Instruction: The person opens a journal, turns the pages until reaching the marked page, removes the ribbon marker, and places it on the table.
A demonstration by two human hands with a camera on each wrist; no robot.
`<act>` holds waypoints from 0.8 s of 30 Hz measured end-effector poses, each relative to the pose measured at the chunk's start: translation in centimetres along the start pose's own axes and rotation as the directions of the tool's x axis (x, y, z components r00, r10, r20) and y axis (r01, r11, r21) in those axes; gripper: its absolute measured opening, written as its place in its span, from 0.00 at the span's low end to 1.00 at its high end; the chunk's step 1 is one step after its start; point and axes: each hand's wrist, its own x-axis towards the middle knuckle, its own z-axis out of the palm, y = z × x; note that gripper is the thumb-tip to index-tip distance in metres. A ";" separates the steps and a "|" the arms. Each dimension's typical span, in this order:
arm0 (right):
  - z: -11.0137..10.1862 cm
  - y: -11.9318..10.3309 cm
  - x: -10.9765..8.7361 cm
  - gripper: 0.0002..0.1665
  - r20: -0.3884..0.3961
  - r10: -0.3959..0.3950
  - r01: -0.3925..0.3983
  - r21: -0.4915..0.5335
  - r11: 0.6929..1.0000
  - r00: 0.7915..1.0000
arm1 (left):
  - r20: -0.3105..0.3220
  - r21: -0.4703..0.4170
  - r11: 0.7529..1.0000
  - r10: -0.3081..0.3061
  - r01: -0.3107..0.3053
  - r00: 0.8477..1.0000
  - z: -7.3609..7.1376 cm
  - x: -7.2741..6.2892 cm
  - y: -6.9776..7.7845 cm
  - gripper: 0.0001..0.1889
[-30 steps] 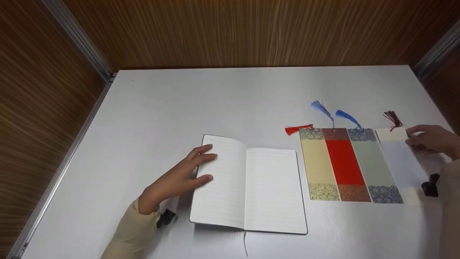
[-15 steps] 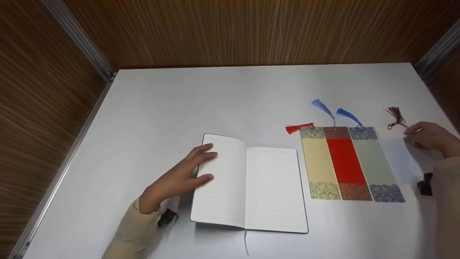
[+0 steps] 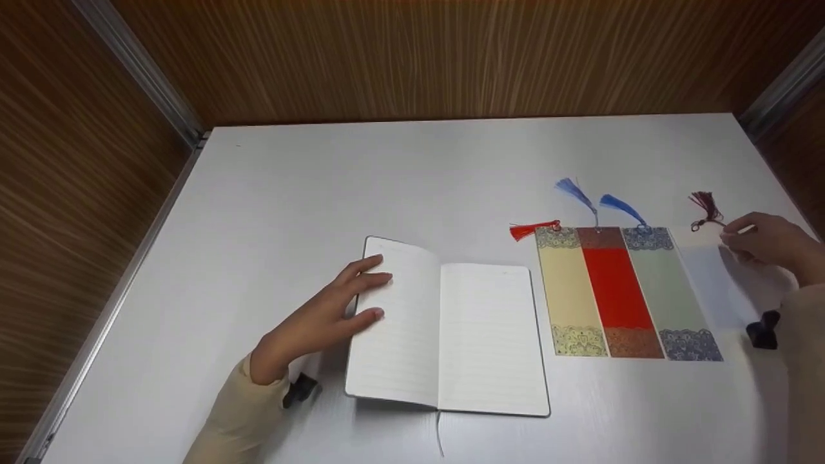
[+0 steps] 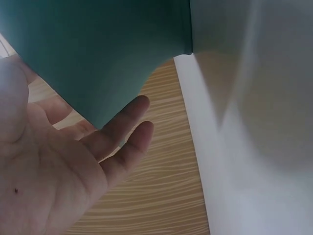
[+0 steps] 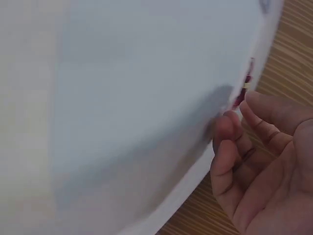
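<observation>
A lined notebook [image 3: 490,335] lies spread in the head view, its left side raised off the table. My left hand [image 3: 316,325] holds that left side, with thumb and two fingers over the page. The left wrist view shows the dark green underside of its cover [image 4: 98,54], with two fingers of the left hand [image 4: 54,171] beneath. My right hand [image 3: 773,245] pinches the dark red tassel [image 3: 708,205] by its cord, at the top of a pale blue and cream bookmark [image 3: 702,277]. In the right wrist view, fingertips of the right hand [image 5: 259,161] meet below the tassel [image 5: 245,88].
Between notebook and right hand lie three lace-ended bookmarks: a yellow one [image 3: 570,290] with a red tassel, a red one [image 3: 619,290] with a pale blue tassel, and a grey-green one [image 3: 673,290] with a blue tassel. A wood-grain panel [image 3: 470,58] borders the white table [image 3: 309,174].
My right hand has gone from the right edge of the pale bookmark to the cord of its tassel, a little higher. My left hand has stayed on the notebook.
</observation>
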 end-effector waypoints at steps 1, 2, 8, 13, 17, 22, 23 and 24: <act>-0.1 -0.2 -0.2 0.31 -0.024 -0.012 0.012 0.003 1.000 1.000 | -0.010 0.009 1.000 0.006 -0.006 1.000 0.0 0.0 0.1 0.25; -0.1 -0.4 -0.4 0.31 -0.053 -0.022 0.022 0.006 1.000 0.998 | -0.022 0.019 1.000 0.014 -0.014 1.000 0.0 0.1 0.2 0.25; 0.0 -2.4 -1.7 0.28 -0.253 -0.043 0.060 0.061 0.996 0.967 | -0.151 0.071 0.986 0.162 -0.152 0.975 0.0 0.2 0.9 0.19; 0.2 -4.7 -3.1 0.26 -0.327 -0.134 0.157 0.046 0.986 0.935 | -0.293 0.103 0.952 0.306 -0.289 0.906 -0.1 0.3 1.3 0.15; 0.7 -6.9 -4.6 0.27 -0.317 -0.186 0.198 0.006 0.980 0.930 | -0.345 0.144 0.940 0.340 -0.309 0.875 -0.4 0.2 1.3 0.16; 1.6 -9.8 -6.9 0.30 -0.281 -0.254 0.243 -0.074 0.967 0.925 | -0.367 0.290 0.921 0.359 -0.261 0.858 -0.8 0.1 1.1 0.17; 1.7 -10.4 -7.3 0.30 -0.274 -0.270 0.254 -0.092 0.963 0.923 | -0.375 0.334 0.911 0.364 -0.243 0.852 -1.0 0.1 1.0 0.18; 1.9 -10.8 -7.8 0.32 -0.265 -0.282 0.263 -0.107 0.959 0.922 | -0.383 0.376 0.900 0.367 -0.219 0.848 -1.1 0.1 0.9 0.19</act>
